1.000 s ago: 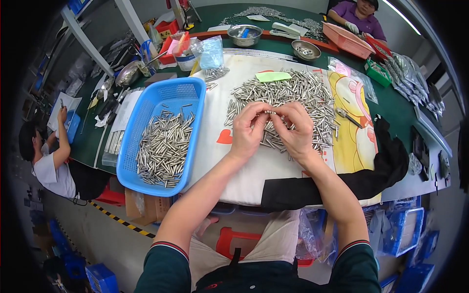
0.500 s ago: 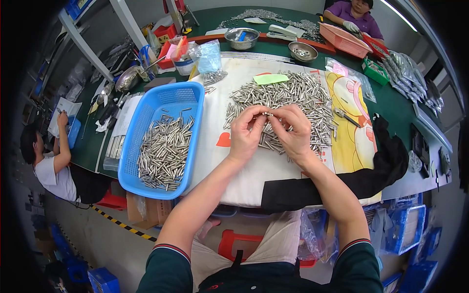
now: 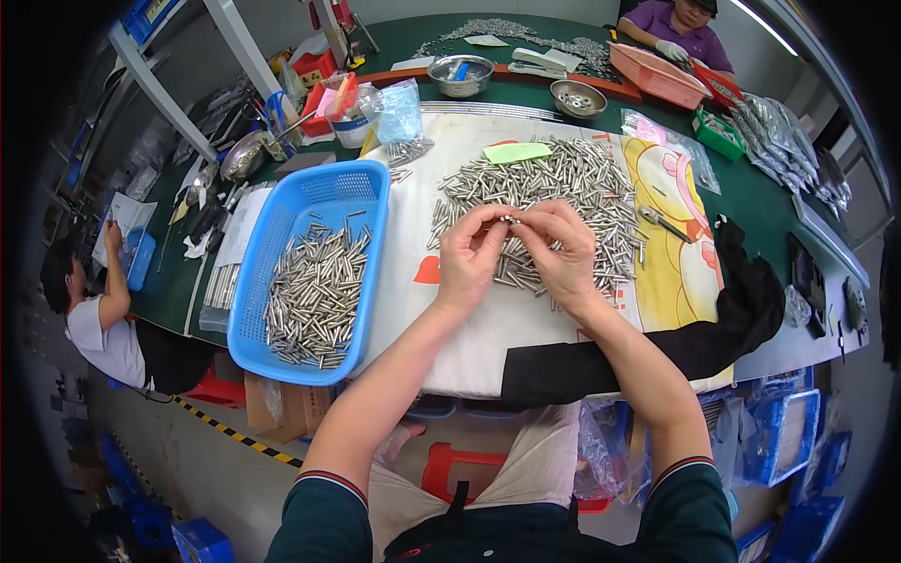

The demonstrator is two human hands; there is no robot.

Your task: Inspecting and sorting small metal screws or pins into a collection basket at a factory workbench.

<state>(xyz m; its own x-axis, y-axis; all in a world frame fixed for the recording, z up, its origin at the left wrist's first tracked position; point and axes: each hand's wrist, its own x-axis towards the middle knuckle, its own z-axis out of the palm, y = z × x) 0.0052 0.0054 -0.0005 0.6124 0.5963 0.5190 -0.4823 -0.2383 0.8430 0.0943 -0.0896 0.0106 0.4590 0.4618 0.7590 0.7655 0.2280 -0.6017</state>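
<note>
My left hand (image 3: 471, 258) and my right hand (image 3: 565, 251) meet fingertip to fingertip, both closed in a pinch. Between them sit a few small shiny metal pins (image 3: 510, 220), seen nearly end-on; the fingers hide most of their length. Below and beyond the hands spreads a loose pile of silver metal pins (image 3: 596, 192) on a pale printed cloth (image 3: 422, 324). A green paper slip (image 3: 517, 152) rests on the pile's far edge. Left of my hands, a blue plastic basket (image 3: 246, 291) contains many more metal pins (image 3: 319, 291).
A black cloth sleeve (image 3: 563, 372) lies along the table's front right. Pliers (image 3: 664, 223) lie right of the pile. At the back stand two metal bowls (image 3: 461, 75) and a pink basket (image 3: 657, 75). Co-workers sit at far left (image 3: 103, 324) and far right (image 3: 680, 28).
My hands stay almost in place, still pinching the pins, with slight finger movement. The view has shifted very little. The far-right person's head tips lower.
</note>
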